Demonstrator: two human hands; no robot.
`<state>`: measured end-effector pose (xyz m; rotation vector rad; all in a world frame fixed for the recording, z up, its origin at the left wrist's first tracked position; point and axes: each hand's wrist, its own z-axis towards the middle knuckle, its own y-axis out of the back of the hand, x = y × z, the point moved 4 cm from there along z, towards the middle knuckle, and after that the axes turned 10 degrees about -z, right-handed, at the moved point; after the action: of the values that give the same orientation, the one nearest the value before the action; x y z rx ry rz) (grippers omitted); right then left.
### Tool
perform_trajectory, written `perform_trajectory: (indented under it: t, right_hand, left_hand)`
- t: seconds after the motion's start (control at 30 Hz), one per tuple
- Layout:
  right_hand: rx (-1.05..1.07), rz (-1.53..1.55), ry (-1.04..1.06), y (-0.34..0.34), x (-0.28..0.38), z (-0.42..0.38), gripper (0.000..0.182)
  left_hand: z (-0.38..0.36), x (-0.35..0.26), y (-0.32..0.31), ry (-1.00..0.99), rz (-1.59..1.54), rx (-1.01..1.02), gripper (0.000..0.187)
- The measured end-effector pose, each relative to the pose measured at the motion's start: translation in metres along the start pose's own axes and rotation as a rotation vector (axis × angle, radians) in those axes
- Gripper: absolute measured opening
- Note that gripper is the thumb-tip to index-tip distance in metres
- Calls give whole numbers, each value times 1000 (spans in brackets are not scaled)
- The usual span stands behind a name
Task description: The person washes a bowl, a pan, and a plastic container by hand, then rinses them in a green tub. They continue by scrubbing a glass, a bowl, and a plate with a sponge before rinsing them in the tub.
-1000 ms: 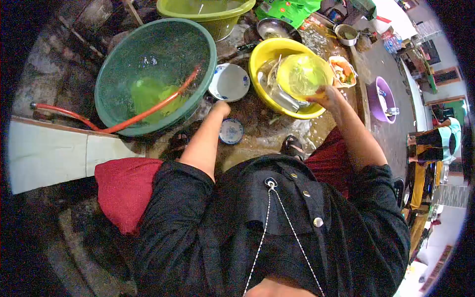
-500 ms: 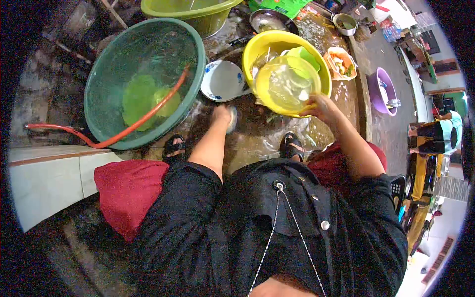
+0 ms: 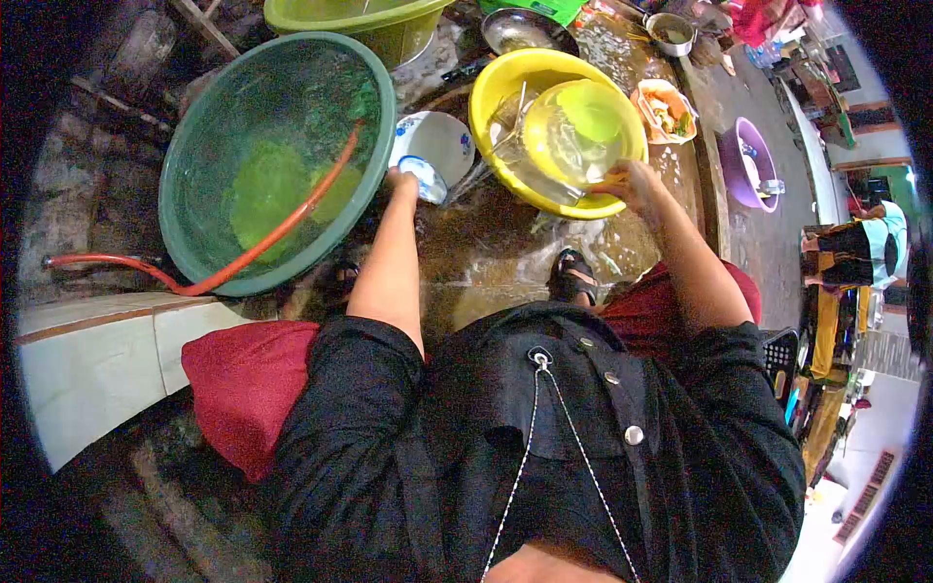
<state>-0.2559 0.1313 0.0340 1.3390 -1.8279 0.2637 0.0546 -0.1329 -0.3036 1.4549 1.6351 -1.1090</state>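
Note:
My left hand (image 3: 400, 181) holds a small blue-and-white dish (image 3: 425, 178) up beside a larger white plate (image 3: 442, 141) that leans between the two basins. My right hand (image 3: 632, 182) grips the near rim of a clear yellow-green bowl (image 3: 575, 131) that rests in the yellow basin (image 3: 507, 82), which also holds water and some metal utensils. Both forearms reach out from black sleeves over the wet floor.
A big green basin (image 3: 209, 117) of water with a red hose (image 3: 255, 239) sits at left. Behind stand a lime basin (image 3: 389, 17), a metal pan (image 3: 520, 29) and a food tray (image 3: 666, 109). A purple tub (image 3: 743, 175) is at right. Sandalled foot (image 3: 573, 274) below.
My left hand picked the small dish up off the wet floor and raised it toward the white plate. My right hand lowered the clear bowl back into the yellow basin.

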Motion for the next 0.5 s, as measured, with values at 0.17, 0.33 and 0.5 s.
perform_trajectory:
  t: [0.17, 0.33, 0.5]
  right_hand:
    - [-611, -325, 304, 47, 22, 2, 49]
    - [-1052, -763, 563, 52, 60, -36, 69]
    - [-1073, -618, 700, 37, 83, -55, 59]
  left_hand:
    - [-82, -61, -8, 413, -239, 48, 30]
    - [-79, -37, -15, 435, -466, -104, 30]
    - [-49, 21, -29, 535, -445, -278, 28]
